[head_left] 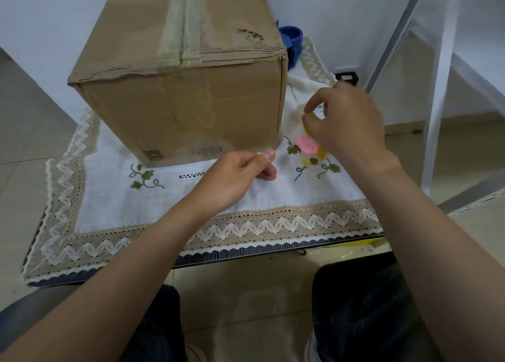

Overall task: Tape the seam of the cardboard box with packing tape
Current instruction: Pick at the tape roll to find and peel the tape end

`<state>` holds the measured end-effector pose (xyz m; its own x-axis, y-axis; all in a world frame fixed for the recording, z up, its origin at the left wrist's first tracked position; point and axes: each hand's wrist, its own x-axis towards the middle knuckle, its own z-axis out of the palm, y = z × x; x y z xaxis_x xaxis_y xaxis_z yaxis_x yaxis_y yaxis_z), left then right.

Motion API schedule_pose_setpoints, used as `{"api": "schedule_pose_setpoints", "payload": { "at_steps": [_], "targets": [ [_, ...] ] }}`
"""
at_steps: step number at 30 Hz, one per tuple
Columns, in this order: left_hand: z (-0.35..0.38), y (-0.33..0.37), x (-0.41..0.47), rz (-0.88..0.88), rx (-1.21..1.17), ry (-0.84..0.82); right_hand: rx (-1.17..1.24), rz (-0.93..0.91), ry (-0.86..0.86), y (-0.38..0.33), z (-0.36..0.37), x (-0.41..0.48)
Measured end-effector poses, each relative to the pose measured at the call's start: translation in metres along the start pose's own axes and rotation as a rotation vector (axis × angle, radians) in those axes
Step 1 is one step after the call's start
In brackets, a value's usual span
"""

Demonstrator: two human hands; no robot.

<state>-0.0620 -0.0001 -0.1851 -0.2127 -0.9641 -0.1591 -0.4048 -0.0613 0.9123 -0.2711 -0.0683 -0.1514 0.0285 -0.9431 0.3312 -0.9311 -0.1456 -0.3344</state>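
Note:
A brown cardboard box (185, 93) stands on the cloth-covered table, its top seam (183, 19) covered with old wrinkled tape. My right hand (347, 121) is to the right of the box and grips a clear packing tape roll in a pink and yellow dispenser (307, 146); the roll is mostly hidden by the fingers. My left hand (235, 178) is at the box's near bottom right corner. Its thumb and forefinger are pinched together on what looks like the clear tape's free end, which is barely visible.
A white embroidered cloth with a lace border (273, 225) covers the small table. Behind the box's right side is a blue object (291, 37), with a black object (347, 77) further right. A white frame (437, 101) stands on the right. My knees are below the table edge.

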Motion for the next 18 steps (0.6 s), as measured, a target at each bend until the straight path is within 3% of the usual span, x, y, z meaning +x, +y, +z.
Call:
{"api": "schedule_pose_setpoints", "payload": {
  "at_steps": [5,18],
  "targets": [
    [0.0,0.0,0.0,0.004,0.012,0.003,-0.162,0.059,-0.239,-0.003,0.01,-0.016],
    [0.0,0.001,-0.002,-0.016,0.06,0.016,-0.152,0.022,-0.142,-0.012,0.041,-0.01]
  ]
}}
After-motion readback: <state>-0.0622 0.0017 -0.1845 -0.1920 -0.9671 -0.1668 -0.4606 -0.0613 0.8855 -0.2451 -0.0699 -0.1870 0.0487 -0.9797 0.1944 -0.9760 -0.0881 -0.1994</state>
